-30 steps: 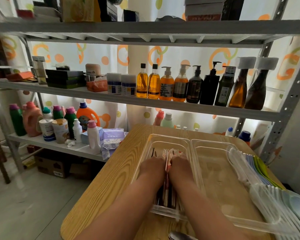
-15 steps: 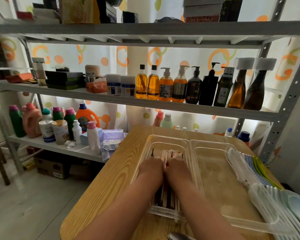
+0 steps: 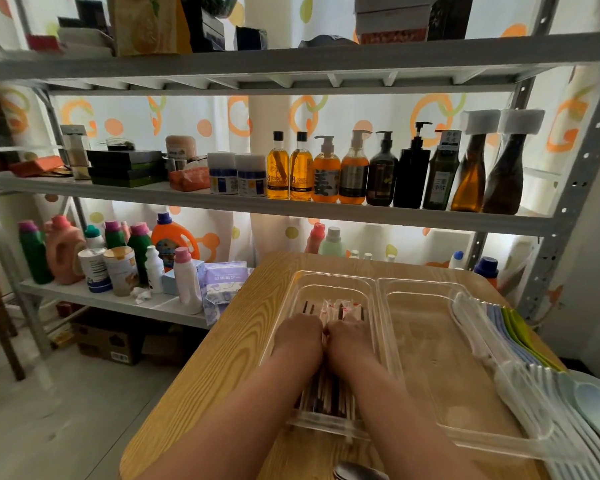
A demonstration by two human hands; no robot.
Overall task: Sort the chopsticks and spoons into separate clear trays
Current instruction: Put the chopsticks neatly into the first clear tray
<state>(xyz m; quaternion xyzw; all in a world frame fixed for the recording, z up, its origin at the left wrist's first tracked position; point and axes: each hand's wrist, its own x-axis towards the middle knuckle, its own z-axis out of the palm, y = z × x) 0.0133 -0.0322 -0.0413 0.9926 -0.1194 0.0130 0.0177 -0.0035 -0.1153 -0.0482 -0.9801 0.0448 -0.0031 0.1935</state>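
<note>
The chopsticks [image 3: 328, 398] are laid in the left clear tray [image 3: 333, 274], directly under the left hand [image 3: 300, 336] and right hand [image 3: 348, 336], which are set side by side with fingers hidden, so the grip cannot be told.

Am counting 2 clear trays (L tray [image 3: 329, 276], R tray [image 3: 426, 344]) and 2 hands (L hand [image 3: 298, 336], R hand [image 3: 352, 337]). Chopsticks [image 3: 329, 400] and plastic spoons [image 3: 594, 398] are lying too packed to count; 1 metal spoon [image 3: 352, 472]. Mid shelf [image 3: 135, 192] is holding 9 bottles [image 3: 326, 174], 2 jars [image 3: 224, 174].
</note>
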